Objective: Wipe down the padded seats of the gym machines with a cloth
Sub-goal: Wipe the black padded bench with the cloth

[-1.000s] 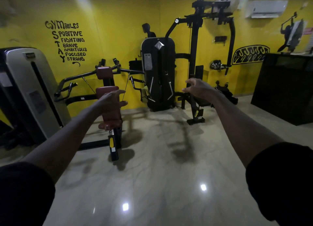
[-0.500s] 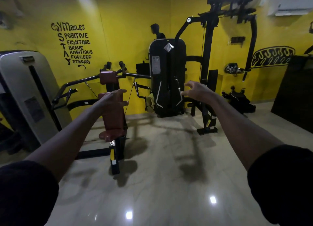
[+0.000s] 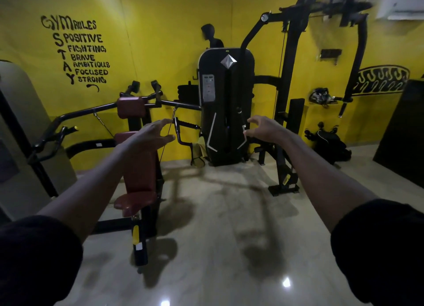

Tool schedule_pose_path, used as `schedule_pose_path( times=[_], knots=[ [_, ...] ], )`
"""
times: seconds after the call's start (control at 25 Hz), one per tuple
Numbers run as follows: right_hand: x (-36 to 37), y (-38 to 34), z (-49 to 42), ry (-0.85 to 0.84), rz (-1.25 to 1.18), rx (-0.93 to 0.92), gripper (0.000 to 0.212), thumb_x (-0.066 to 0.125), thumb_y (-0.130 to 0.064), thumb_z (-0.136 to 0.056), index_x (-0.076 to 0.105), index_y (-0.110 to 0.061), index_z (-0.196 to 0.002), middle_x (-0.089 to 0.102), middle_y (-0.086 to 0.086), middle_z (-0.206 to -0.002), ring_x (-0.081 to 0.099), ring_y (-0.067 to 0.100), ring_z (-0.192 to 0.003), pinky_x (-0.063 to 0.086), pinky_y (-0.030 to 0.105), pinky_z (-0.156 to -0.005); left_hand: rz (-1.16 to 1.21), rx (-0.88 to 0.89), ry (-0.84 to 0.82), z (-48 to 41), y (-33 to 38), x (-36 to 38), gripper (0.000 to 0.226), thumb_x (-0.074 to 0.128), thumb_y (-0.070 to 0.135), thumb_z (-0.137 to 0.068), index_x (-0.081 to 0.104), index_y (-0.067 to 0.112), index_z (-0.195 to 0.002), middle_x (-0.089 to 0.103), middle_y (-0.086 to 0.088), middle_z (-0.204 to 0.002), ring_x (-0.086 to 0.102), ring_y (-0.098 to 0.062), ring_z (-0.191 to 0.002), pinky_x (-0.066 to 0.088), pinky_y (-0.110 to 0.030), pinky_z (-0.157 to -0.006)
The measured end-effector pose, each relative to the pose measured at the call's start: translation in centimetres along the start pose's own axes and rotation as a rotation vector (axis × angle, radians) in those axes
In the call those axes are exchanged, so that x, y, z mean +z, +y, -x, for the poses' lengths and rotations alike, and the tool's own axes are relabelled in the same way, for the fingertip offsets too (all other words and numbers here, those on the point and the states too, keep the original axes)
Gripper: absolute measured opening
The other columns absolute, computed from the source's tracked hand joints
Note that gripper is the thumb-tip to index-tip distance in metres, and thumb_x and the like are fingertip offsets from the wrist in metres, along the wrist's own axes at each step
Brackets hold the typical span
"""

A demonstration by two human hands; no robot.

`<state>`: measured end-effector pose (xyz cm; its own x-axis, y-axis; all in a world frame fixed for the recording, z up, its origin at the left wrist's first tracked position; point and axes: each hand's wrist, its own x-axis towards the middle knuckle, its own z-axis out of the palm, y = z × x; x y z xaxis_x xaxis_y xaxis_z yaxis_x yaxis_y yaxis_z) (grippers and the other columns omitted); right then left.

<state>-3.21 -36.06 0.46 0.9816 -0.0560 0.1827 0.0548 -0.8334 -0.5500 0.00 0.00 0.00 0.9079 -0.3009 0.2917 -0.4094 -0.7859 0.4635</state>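
Observation:
Both my arms reach forward in mid-air and hold nothing. My left hand (image 3: 152, 137) hangs with loose fingers in front of the red backrest (image 3: 140, 168) of a seated press machine. Below the backrest sits its red padded seat (image 3: 133, 202), and a red head pad (image 3: 130, 106) is above. My right hand (image 3: 263, 128) is spread with slightly bent fingers in front of the black multi-gym tower (image 3: 226, 104). A yellow cloth (image 3: 199, 148) hangs low at the tower's left side, beyond both hands.
A grey weight-stack cover (image 3: 20, 131) stands at the far left. The black cable frame (image 3: 286, 113) rises right of the tower, a black bag (image 3: 330, 145) lies by the wall, and a dark block (image 3: 403, 133) fills the right edge. Glossy floor (image 3: 218, 237) lies ahead.
The view has moved closer to the machines and turned left. Both hands stay raised and holding nothing; the right hand's fingers have spread wider.

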Motion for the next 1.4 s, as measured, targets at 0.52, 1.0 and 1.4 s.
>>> schedule_pose_path(
  times=[0.52,1.0,1.4],
  knots=[
    [6.1,6.3,-27.8,-0.085,-0.041,-0.029,0.067,0.070,-0.035,-0.094,0.044,-0.012,-0.151,0.049,0.012,-0.151,0.048,0.029,-0.138,0.044,0.041,-0.105,-0.096,-0.090,-0.059,-23.5,-6.9,7.6,0.064,0.064,0.036,-0.094,0.037,0.021,-0.151,0.046,-0.008,-0.151,0.045,-0.026,-0.137,0.036,-0.038,-0.112],
    [21.2,9.4,-45.6,-0.420,0.005,-0.024,0.043,0.066,-0.032,-0.096,0.063,-0.006,-0.130,0.064,0.016,-0.127,0.062,0.030,-0.115,0.052,0.049,-0.101,0.033,-0.165,-0.136,-38.9,-15.8,14.6,0.067,0.065,0.028,-0.095,0.031,0.023,-0.153,0.033,-0.014,-0.157,0.036,-0.031,-0.142,0.038,-0.040,-0.106],
    [31.7,10.0,-53.7,-0.798,0.103,0.152,0.038,0.053,-0.037,-0.105,0.056,-0.008,-0.130,0.061,0.009,-0.127,0.062,0.028,-0.117,0.052,0.040,-0.093,0.092,-0.200,-0.093,-48.2,-22.6,18.6,0.065,0.066,0.029,-0.095,0.036,0.022,-0.152,0.036,-0.012,-0.156,0.035,-0.030,-0.143,0.035,-0.040,-0.109]
  ],
)
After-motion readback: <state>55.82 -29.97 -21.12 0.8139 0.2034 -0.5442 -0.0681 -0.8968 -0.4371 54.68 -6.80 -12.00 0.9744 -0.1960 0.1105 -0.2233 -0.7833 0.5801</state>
